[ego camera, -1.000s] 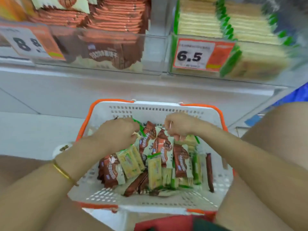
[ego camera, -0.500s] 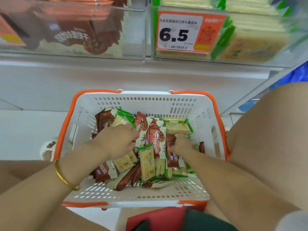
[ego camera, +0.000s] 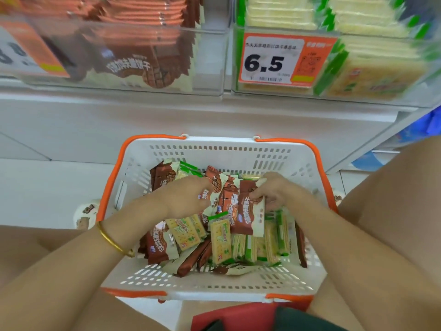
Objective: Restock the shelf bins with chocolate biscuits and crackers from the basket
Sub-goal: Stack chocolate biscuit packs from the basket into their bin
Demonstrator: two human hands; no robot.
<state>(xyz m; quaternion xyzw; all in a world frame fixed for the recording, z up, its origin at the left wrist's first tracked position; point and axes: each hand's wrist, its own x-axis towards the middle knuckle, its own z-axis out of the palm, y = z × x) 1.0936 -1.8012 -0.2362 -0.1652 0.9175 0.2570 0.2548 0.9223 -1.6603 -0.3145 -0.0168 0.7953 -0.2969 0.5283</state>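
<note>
A white basket with orange rim (ego camera: 222, 149) sits on the floor between my knees, filled with brown chocolate biscuit packs and green-edged cracker packs (ego camera: 220, 240). My left hand (ego camera: 183, 199) rests on the pile, its fingers closed around several brown chocolate biscuit packs (ego camera: 216, 187). My right hand (ego camera: 272, 192) pinches a brown chocolate biscuit pack (ego camera: 248, 216) by its top edge, lifted partly upright above the pile. Above, a clear shelf bin of chocolate biscuits (ego camera: 133, 63) sits left of a clear bin of crackers (ego camera: 372, 72).
An orange price tag reading 6.5 (ego camera: 284, 60) hangs on the cracker bin; another tag (ego camera: 26, 53) is at far left. My bare knees flank the basket. A patterned slipper (ego camera: 86, 213) shows left of it. White shelf base behind.
The view has tilted up a little. My right hand has come up out of the pile holding a chocolate biscuit pack; my left hand shifted slightly right over the brown packs.
</note>
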